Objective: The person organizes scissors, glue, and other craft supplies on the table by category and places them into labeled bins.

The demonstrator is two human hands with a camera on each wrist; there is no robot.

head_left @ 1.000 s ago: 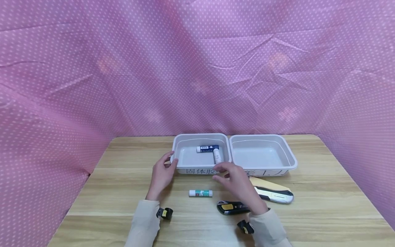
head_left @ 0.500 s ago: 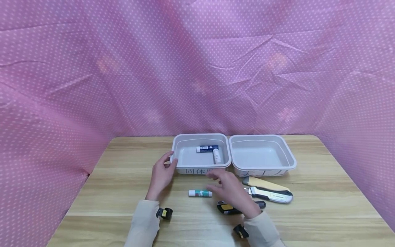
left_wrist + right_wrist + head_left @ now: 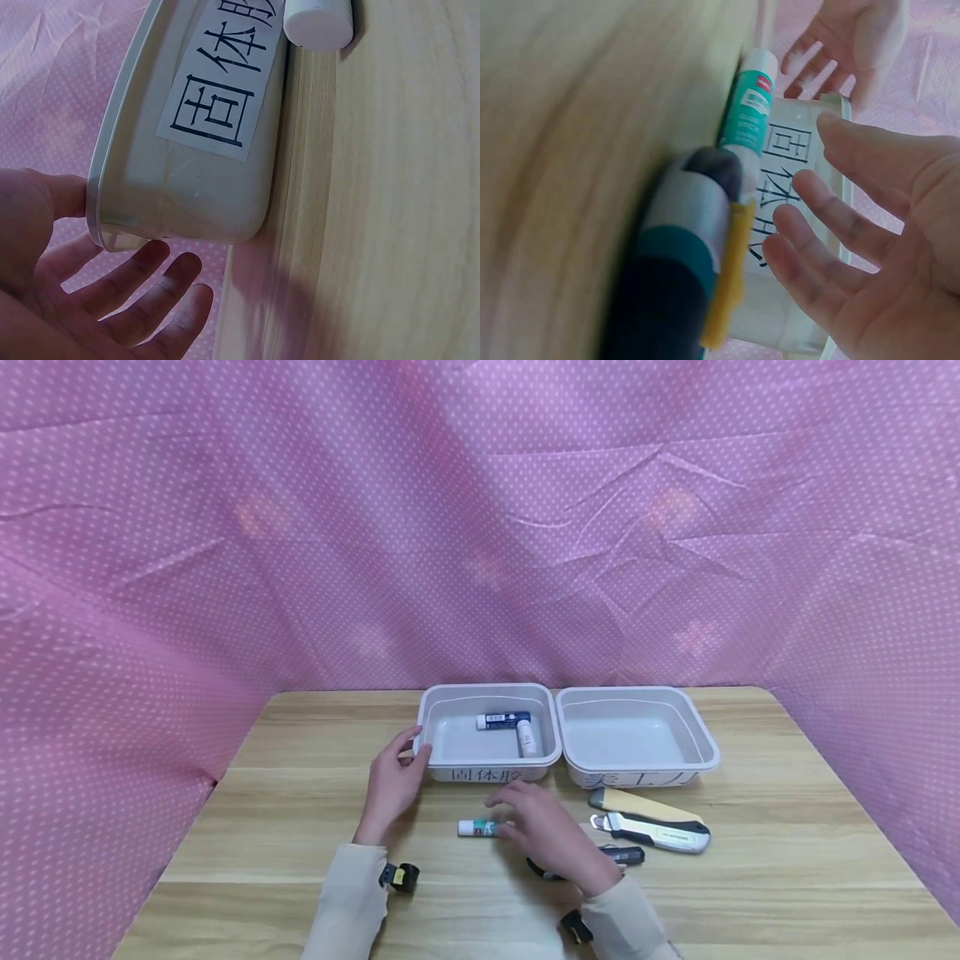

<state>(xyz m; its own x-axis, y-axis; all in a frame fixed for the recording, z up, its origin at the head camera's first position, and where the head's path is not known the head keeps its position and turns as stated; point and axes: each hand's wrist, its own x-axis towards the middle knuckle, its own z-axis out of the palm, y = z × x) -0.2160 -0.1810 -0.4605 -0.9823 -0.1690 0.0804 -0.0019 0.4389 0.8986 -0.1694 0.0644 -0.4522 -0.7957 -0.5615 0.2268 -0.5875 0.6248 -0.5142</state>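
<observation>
The green glue stick (image 3: 477, 828) is seen on the table (image 3: 247, 827), before the left box (image 3: 457, 739). With the right hand (image 3: 546, 828), fingers parted and holding nothing, it is best pinched around its middle, the black knife (image 3: 626, 855) being avoided. The box is touched by the left hand (image 3: 393, 783), fingers spread.

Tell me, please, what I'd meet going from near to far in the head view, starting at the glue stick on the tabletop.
Green glue stick, front rim of the left tray, white tube inside it, blue tube, pink cloth.

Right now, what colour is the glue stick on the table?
The glue stick is mostly teal with white ends (best view: right wrist).
</observation>
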